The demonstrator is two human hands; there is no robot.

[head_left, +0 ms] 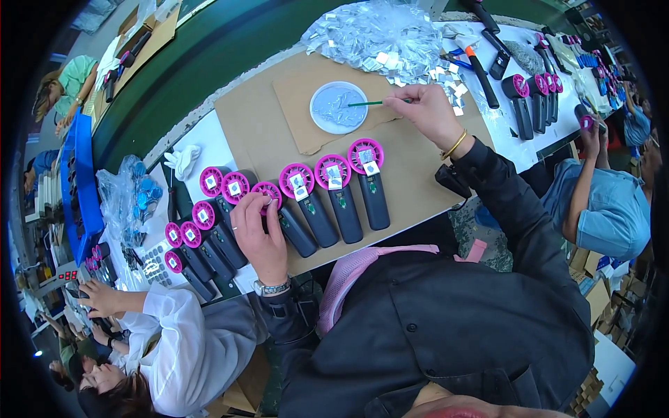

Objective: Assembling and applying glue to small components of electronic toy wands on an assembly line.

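Observation:
My right hand [426,111] pinches a thin green stick [373,104]. The stick's far end reaches into grey paste [334,106] in a round white dish [315,120]. My left hand [258,233] has its fingers closed at the pink head of a handheld fan [296,233] with a dark handle; the fingertips partly hide the head. To its right lie three similar fans, the nearest being a fan [317,219] with silvery square pieces on its head and a green circuit board showing in the handle. More pink-headed fans [223,244] lie left of my left hand.
A brown cardboard sheet [244,111] covers the table under the dish. Beyond it is a heap of silvery squares [380,42]. An orange-and-black tool [481,76] and more fans [533,104] are at right. White gloves [182,161] lie left. Co-workers sit on both sides.

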